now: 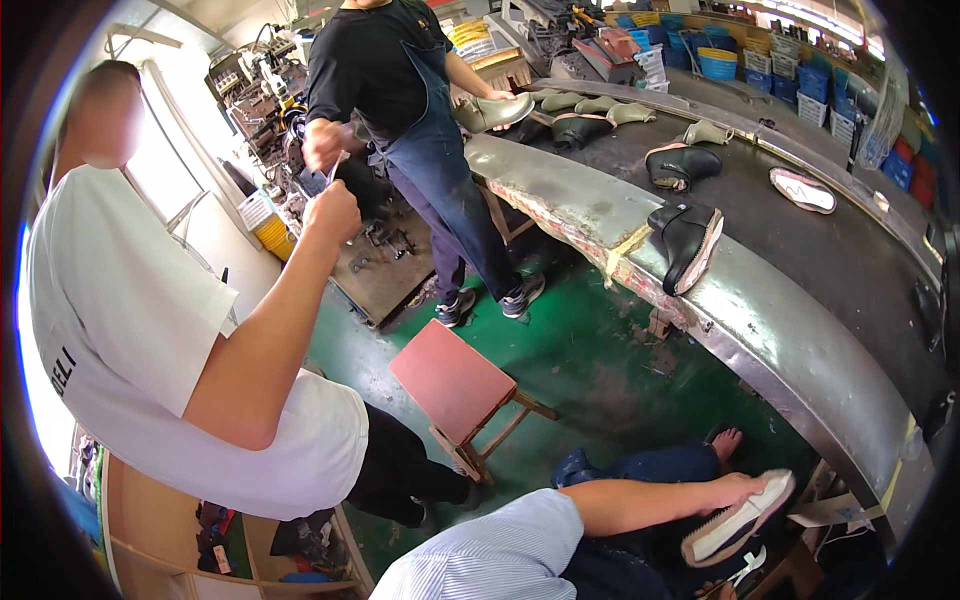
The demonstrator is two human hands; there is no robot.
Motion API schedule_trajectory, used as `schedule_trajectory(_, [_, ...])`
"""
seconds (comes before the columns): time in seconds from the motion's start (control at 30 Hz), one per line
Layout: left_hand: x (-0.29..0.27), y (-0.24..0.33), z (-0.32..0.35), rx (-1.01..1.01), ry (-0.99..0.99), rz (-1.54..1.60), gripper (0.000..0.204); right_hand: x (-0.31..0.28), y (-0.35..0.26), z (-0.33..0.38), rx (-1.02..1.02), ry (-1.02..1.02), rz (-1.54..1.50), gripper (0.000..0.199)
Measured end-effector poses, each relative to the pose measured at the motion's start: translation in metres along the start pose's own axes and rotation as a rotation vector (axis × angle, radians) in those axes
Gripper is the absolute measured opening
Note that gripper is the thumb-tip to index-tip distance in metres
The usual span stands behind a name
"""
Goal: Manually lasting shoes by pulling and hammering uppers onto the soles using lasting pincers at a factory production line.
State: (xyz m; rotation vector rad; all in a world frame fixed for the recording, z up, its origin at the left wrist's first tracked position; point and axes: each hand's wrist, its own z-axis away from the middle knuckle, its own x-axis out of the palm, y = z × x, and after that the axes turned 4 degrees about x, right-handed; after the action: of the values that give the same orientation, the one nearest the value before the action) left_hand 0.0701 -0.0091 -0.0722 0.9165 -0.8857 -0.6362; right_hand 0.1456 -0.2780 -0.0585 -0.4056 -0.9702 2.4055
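From the lower edge my left arm, in a striped sleeve, reaches right. My left hand (pixel 738 490) is closed on one end of a pale shoe (pixel 733 525) with dark trim, tilted with its whitish underside showing. Below the shoe, at the bottom edge, only some fingers of my right hand (pixel 716 591) show. They appear closed on metal pincers (pixel 750 566), whose pale forked head points up near the shoe. The rest of that hand is cut off by the picture's edge. My legs in dark blue trousers lie behind the shoe.
A curved metal-edged conveyor (pixel 770 300) carries black boots (pixel 685 245), a sole-up shoe (pixel 803 190) and several green uppers. A red-topped stool (pixel 455 380) stands on the green floor. One person in white (pixel 170 330) stands left; another in an apron (pixel 430 160) holds a green boot (pixel 495 112).
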Motion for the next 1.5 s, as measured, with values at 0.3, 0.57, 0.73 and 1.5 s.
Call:
schedule_trajectory(0.3, [-0.031, -0.007, 0.103, 0.277, -0.386, -0.349, 0.085, -0.044, -0.020, -0.071, 0.057, -0.228, -0.698, 0.026])
schedule_trajectory(0.57, [-0.024, -0.032, 0.096, 0.036, 0.076, -1.096, 0.055, 0.086, -0.094, -0.043, -0.476, 0.082, 0.407, 0.031])
schedule_trajectory(0.73, [-0.026, -0.043, 0.095, -0.005, 0.295, -0.748, 0.040, 0.084, -0.055, -0.058, -0.421, 0.249, 0.362, 0.053])
schedule_trajectory(1.5, [0.008, -0.032, 0.114, 0.004, 0.125, -0.691, 0.105, 0.022, -0.101, 0.040, -0.692, -0.052, 1.240, 0.052])
